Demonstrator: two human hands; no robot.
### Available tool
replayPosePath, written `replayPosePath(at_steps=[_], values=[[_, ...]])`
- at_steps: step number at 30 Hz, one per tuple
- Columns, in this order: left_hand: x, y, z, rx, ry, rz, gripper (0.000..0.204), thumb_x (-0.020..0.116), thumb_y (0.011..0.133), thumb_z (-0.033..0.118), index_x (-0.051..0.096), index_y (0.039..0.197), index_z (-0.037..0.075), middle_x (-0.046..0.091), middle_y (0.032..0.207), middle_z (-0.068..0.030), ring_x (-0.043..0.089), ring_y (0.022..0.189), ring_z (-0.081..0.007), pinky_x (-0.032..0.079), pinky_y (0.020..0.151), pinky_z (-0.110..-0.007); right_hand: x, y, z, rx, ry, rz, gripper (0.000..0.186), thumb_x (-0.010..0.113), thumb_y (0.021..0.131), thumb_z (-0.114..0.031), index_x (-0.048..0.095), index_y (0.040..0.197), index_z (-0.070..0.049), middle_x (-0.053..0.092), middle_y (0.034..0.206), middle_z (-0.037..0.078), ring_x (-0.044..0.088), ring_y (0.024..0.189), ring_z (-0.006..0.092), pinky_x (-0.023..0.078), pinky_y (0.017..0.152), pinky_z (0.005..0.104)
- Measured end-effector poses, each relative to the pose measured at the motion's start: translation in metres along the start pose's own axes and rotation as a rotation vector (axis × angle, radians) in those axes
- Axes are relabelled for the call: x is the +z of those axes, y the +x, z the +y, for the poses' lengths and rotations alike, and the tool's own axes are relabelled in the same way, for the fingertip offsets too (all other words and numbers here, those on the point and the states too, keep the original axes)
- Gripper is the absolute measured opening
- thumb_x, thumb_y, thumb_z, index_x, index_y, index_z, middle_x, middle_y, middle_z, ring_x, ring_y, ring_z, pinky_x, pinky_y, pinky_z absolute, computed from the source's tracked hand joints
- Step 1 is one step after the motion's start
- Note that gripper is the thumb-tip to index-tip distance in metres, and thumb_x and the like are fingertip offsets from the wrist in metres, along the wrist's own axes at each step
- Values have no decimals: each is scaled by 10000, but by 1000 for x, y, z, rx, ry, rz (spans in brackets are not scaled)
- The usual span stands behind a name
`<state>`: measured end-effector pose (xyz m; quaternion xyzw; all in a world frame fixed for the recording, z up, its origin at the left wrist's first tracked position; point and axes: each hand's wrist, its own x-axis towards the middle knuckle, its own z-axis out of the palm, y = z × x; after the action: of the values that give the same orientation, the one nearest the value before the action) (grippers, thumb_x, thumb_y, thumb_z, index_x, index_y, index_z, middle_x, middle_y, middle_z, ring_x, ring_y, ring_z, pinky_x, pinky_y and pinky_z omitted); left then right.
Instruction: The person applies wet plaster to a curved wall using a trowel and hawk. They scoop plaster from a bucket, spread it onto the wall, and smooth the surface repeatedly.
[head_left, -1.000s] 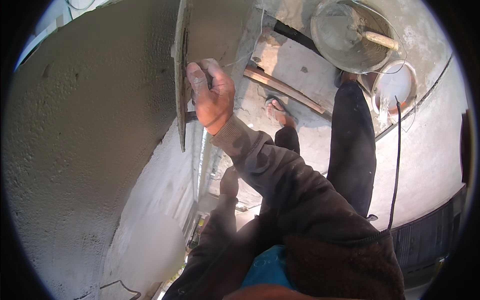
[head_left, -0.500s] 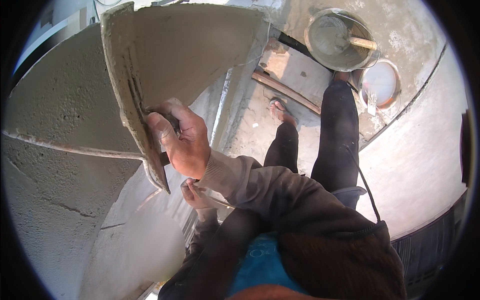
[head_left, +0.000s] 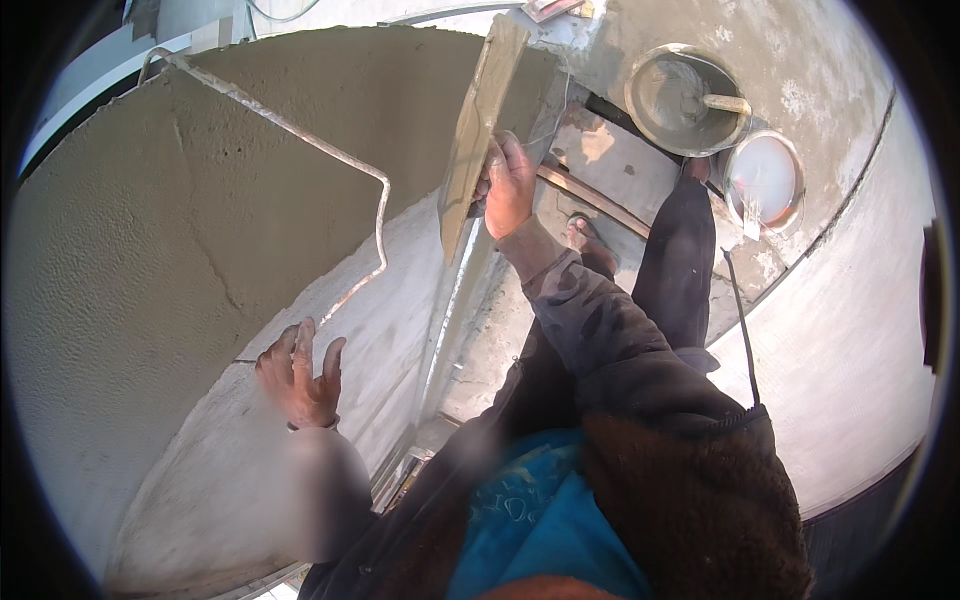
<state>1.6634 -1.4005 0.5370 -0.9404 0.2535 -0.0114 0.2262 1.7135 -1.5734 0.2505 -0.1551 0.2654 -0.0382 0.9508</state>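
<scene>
Head view: at twelve o'clock, our right hand (head_left: pixel 511 187) clamps its fingers on a float (head_left: pixel 475 128); at eight, our left hand (head_left: pixel 303 378), fingers apart, is just beside a rod (head_left: pixel 330 150).

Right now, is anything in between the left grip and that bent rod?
Nothing I can see. The open left grip is beside the lower end of the bent rod; I can't tell if they touch. The float in the right grip is farther right.
</scene>
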Motion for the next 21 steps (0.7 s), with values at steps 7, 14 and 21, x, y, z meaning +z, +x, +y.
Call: replayPosePath(at_steps=[7,14,21], values=[[-59,-27,-33,16,-95,230,325,799,757,23,711,1064,81,669,957,-75,626,843,-235,505,696,-361,45,17,30,-347,-682,215,382,687,919,-339,625,1087,-1,686,891,96,629,807,180,505,766,314],[-73,-43,-57,-252,-21,488,235,834,743,70,721,948,43,687,944,-109,678,831,-228,555,643,-319,139,-51,7,-134,-615,96,469,718,908,-369,617,1087,52,674,933,146,631,885,183,499,816,303],[-70,-40,-53,-369,-150,513,238,819,767,124,707,953,27,707,921,-92,685,893,-217,558,699,-318,107,-64,-12,-62,-53,54,249,604,990,-250,597,1126,-43,543,736,-30,437,544,39,355,459,208]])
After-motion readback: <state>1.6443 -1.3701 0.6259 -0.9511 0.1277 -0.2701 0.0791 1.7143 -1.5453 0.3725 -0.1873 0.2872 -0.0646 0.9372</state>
